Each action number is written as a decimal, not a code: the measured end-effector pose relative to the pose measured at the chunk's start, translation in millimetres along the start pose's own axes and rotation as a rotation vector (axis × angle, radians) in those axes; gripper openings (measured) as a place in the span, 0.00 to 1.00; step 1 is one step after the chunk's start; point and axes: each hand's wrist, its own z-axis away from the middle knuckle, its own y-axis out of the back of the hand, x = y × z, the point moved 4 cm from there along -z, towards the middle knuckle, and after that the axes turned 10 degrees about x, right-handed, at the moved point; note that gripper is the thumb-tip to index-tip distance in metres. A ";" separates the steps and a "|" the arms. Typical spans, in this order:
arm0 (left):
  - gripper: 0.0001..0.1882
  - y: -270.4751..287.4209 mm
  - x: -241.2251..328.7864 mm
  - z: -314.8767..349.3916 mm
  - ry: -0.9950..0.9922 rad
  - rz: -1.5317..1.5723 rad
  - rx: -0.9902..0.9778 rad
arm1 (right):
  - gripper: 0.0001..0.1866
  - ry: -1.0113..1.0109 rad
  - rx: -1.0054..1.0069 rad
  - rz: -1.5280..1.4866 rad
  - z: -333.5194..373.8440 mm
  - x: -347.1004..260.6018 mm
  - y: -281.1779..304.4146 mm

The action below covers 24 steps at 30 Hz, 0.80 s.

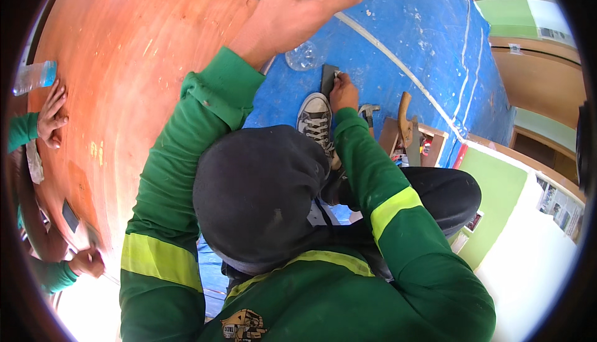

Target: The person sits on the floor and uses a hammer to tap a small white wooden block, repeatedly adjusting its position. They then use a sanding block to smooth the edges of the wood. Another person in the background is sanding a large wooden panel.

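My left hand is raised at the top, above the edge of a reddish-brown wooden panel. Its thumb stands apart from the partly bent fingers, and I see nothing held; some fingertips are cut off by the frame. Low beside my sneaker, my right hand pinches the edge of a dark grey strip that looks like sandpaper. A clear plastic bottle lies close by on the blue sheet. To the right of that hand is a hammer.
A wooden-handled saw stands in a toolbox at right. At left, another person's hands rest by the panel, near a bottle and a dark piece. Blue sheeting covers the floor; a green-and-white wall borders it.
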 end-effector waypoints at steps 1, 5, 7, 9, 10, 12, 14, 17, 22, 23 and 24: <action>0.07 2.1 -3.9 5.5 -0.004 -0.034 0.008 | 0.14 0.012 0.008 0.020 0.3 1.4 -1.7; 0.07 11.1 -6.2 -2.1 -0.077 -0.223 0.015 | 0.15 0.009 -0.040 0.111 45.7 15.2 5.2; 0.07 10.4 -7.6 -3.5 -0.074 -0.122 0.010 | 0.15 -0.010 -0.063 0.120 40.6 10.8 5.3; 0.06 4.5 -7.9 2.8 -0.029 -0.038 -0.003 | 0.15 0.002 -0.022 0.042 6.7 -2.3 0.8; 0.05 2.1 -4.1 1.1 -0.008 -0.011 -0.009 | 0.15 0.018 0.010 -0.004 -7.8 -8.1 -2.0; 0.05 3.1 -1.7 -3.1 -0.020 -0.018 -0.004 | 0.14 0.015 -0.052 -0.007 3.5 -2.8 -10.4; 0.06 9.0 -8.8 -3.0 -0.090 -0.090 0.012 | 0.14 0.050 -0.080 0.019 9.5 -3.0 -7.6; 0.05 6.5 -1.4 -3.5 0.043 -0.033 -0.011 | 0.15 0.089 -0.153 0.092 27.1 -2.9 -1.0; 0.05 0.8 -4.9 0.6 0.050 0.043 -0.008 | 0.16 0.111 -0.090 0.033 -3.9 -18.6 -9.3; 0.05 4.3 -7.3 1.3 0.028 -0.012 -0.001 | 0.16 0.128 -0.098 0.012 8.4 -4.0 -11.0; 0.06 7.3 -7.5 -0.5 0.003 -0.067 0.006 | 0.16 0.148 -0.103 -0.007 16.2 4.0 -8.0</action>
